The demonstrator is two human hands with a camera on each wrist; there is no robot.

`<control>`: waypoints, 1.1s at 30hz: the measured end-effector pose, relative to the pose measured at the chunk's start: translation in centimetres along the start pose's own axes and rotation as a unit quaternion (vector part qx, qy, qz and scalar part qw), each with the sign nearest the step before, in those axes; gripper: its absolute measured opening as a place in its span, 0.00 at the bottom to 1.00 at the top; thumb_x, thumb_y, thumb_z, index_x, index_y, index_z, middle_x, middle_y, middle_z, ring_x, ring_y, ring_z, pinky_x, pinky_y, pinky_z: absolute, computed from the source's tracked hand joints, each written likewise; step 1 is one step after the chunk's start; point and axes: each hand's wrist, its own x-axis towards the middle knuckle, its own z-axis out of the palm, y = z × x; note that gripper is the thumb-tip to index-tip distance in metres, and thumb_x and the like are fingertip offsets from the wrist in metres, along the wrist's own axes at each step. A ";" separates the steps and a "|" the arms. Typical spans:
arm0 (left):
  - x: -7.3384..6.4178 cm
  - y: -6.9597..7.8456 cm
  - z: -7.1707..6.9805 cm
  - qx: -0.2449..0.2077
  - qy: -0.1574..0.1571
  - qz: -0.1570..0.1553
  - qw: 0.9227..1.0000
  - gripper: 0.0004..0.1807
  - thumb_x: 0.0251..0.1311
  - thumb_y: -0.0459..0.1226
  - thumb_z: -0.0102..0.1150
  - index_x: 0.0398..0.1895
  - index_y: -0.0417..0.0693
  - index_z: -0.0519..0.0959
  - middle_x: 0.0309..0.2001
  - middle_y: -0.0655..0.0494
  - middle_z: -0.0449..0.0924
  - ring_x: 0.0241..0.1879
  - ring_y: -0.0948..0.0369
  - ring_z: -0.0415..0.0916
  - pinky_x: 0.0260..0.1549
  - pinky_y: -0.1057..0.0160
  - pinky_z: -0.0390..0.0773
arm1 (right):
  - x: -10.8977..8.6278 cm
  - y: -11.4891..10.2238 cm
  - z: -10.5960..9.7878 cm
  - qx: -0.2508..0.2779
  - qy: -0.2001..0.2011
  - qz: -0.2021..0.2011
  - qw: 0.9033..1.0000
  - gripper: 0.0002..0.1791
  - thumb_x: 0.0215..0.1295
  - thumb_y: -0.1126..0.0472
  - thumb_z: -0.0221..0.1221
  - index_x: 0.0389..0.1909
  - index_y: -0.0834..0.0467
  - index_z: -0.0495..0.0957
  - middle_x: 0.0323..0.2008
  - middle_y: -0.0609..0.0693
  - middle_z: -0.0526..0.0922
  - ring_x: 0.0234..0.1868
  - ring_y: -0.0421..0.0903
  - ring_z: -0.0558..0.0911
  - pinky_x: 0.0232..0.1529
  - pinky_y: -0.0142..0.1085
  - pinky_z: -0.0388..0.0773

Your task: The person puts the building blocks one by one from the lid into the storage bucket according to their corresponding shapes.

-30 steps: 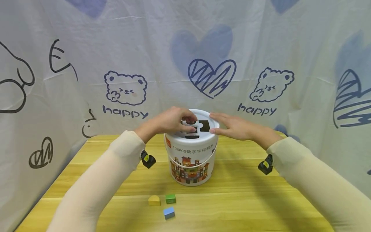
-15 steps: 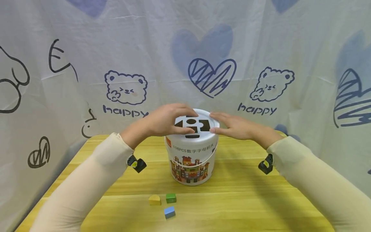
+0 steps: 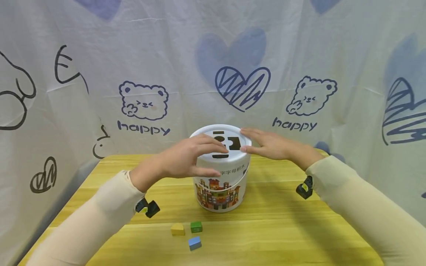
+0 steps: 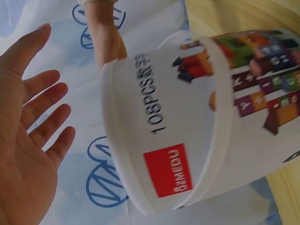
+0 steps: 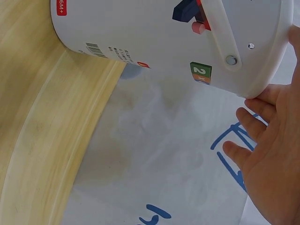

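Note:
A white bucket (image 3: pixel 221 201) printed with colourful building blocks stands upright on the table, its lid (image 3: pixel 233 129) on top with dark shaped cutouts. My left hand (image 3: pixel 181 157) hovers in front of the lid's left side with fingers spread; the left wrist view shows this hand (image 4: pixel 33 136) apart from the bucket wall (image 4: pixel 126 117), holding nothing. At the lid's right edge rests my right hand (image 3: pixel 274 145), its fingers extended; in the right wrist view its fingertips (image 5: pixel 253 104) touch the rim. A yellow block (image 3: pixel 178 229), a green block (image 3: pixel 196 227) and a blue block (image 3: pixel 194 243) lie before the bucket.
The wooden table (image 3: pixel 283 229) extends on both sides of the bucket. Behind it hangs a pale curtain (image 3: pixel 199 55) with blue hearts and bears. A white carrying handle (image 3: pixel 229 187) hangs down across the bucket's front.
My left hand has drawn back from the lid's cutouts, leftward and toward me, its fingers spreading. The right hand stays at the lid's edge; bucket and blocks have not moved.

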 end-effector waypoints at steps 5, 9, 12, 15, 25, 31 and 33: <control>-1.3 0.7 1.0 -0.002 -0.009 0.005 1.000 0.30 0.55 0.51 0.69 0.59 0.48 0.78 0.59 0.54 0.76 0.61 0.58 0.69 0.64 0.54 0.68 | 0.0 -0.1 -0.1 -0.003 0.001 0.001 1.000 0.46 0.67 0.28 0.44 0.78 0.48 0.48 0.77 0.51 0.49 0.72 0.60 0.57 0.68 0.63 0.55; -2.4 1.1 1.9 -0.014 -0.015 0.009 1.000 0.31 0.56 0.53 0.68 0.60 0.47 0.77 0.59 0.54 0.76 0.61 0.58 0.70 0.64 0.54 0.68 | 0.0 -0.1 0.0 -0.004 0.002 0.003 1.000 0.46 0.67 0.27 0.44 0.78 0.48 0.48 0.77 0.51 0.49 0.72 0.60 0.57 0.68 0.62 0.55; -3.1 1.3 2.7 -0.031 -0.007 0.017 0.999 0.33 0.56 0.53 0.68 0.60 0.46 0.77 0.59 0.52 0.76 0.61 0.57 0.70 0.64 0.54 0.69 | -0.1 -0.1 0.0 -0.002 0.003 0.002 1.000 0.46 0.67 0.28 0.44 0.78 0.48 0.48 0.77 0.52 0.48 0.73 0.60 0.56 0.68 0.63 0.55; -3.6 1.6 3.6 -0.050 0.005 0.032 0.998 0.32 0.56 0.54 0.67 0.60 0.46 0.77 0.59 0.52 0.77 0.61 0.59 0.71 0.63 0.56 0.69 | -0.1 -0.1 0.0 0.000 0.004 0.002 1.000 0.46 0.67 0.28 0.44 0.78 0.49 0.48 0.77 0.52 0.48 0.73 0.60 0.56 0.68 0.62 0.54; -6.1 2.8 6.2 -0.078 -0.002 0.046 0.996 0.32 0.58 0.56 0.65 0.61 0.49 0.76 0.60 0.57 0.75 0.61 0.62 0.70 0.62 0.59 0.70 | -0.1 -0.1 -0.1 -0.003 -0.005 0.001 1.000 0.47 0.67 0.27 0.43 0.78 0.48 0.46 0.77 0.51 0.47 0.73 0.60 0.55 0.68 0.63 0.54; -8.0 3.0 7.8 -0.090 -0.009 0.036 0.995 0.31 0.58 0.55 0.65 0.61 0.50 0.75 0.58 0.57 0.76 0.58 0.63 0.72 0.59 0.59 0.73 | -0.1 -0.1 -0.1 -0.002 -0.007 0.001 1.000 0.47 0.66 0.26 0.43 0.79 0.48 0.46 0.77 0.51 0.45 0.73 0.60 0.54 0.68 0.63 0.53; -8.7 3.0 8.3 -0.089 -0.011 0.029 0.996 0.32 0.58 0.55 0.65 0.62 0.50 0.75 0.58 0.57 0.76 0.58 0.62 0.72 0.60 0.59 0.73 | -0.1 -0.1 -0.1 0.000 -0.008 0.001 1.000 0.47 0.66 0.26 0.43 0.79 0.48 0.46 0.77 0.51 0.45 0.74 0.60 0.54 0.68 0.63 0.53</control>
